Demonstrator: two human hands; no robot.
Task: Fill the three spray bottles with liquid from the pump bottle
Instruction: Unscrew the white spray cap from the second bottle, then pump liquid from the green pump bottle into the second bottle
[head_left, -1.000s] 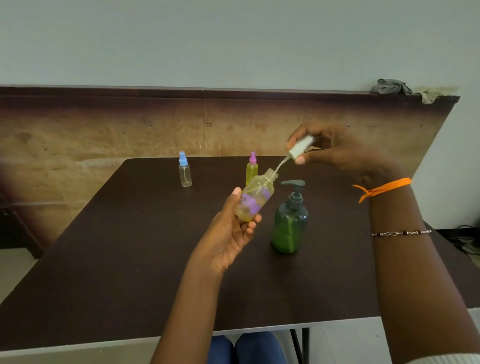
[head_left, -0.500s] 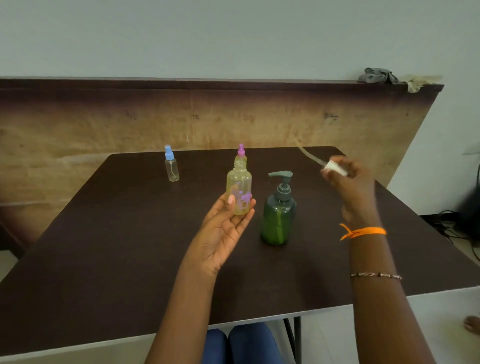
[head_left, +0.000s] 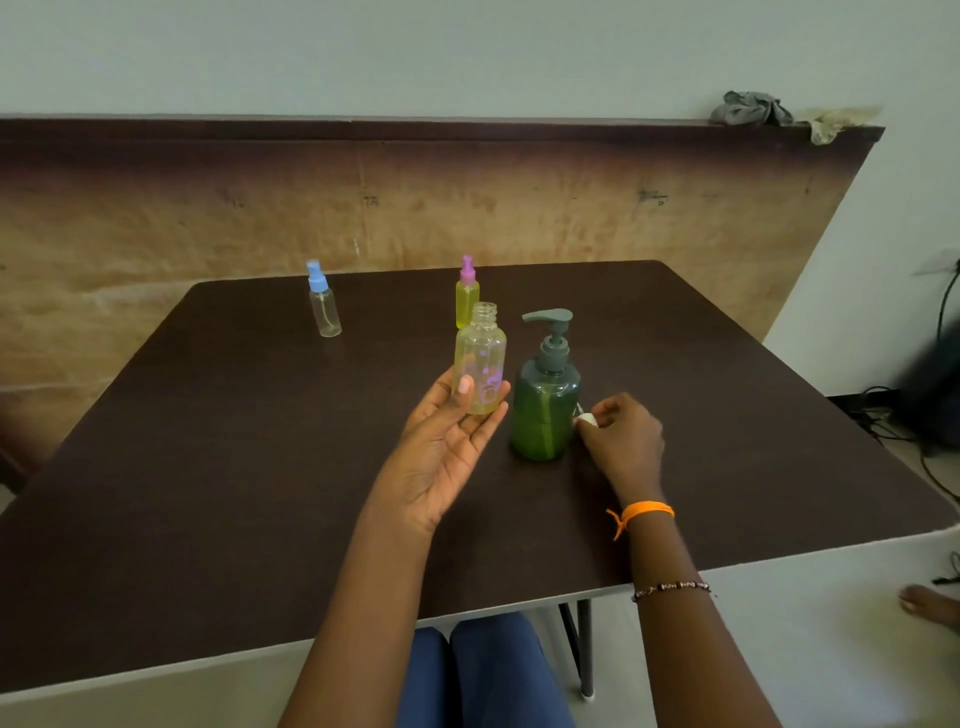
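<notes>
My left hand (head_left: 447, 441) holds an uncapped yellowish spray bottle (head_left: 480, 358) with purple print upright above the table, thumb on its front and fingers behind it. The green pump bottle (head_left: 545, 410) with a grey pump head stands just to its right. My right hand (head_left: 621, 439) is low at the table beside the pump bottle, its fingers curled around the white spray cap (head_left: 587, 419), which is mostly hidden. A small yellow bottle with a pink cap (head_left: 466, 299) stands behind. A clear bottle with a blue cap (head_left: 323, 306) stands at the far left.
The dark brown table (head_left: 208, 467) has a pale front edge. A wooden board leans on the wall behind it, with rags (head_left: 753, 110) on top. Cables lie on the floor at right. A person's foot (head_left: 930, 605) shows at lower right.
My right hand has pulled the white spray cap and its tube out of the bottle, swung right and come down to the table beside the pump bottle. My left hand has stood the bottle upright.
</notes>
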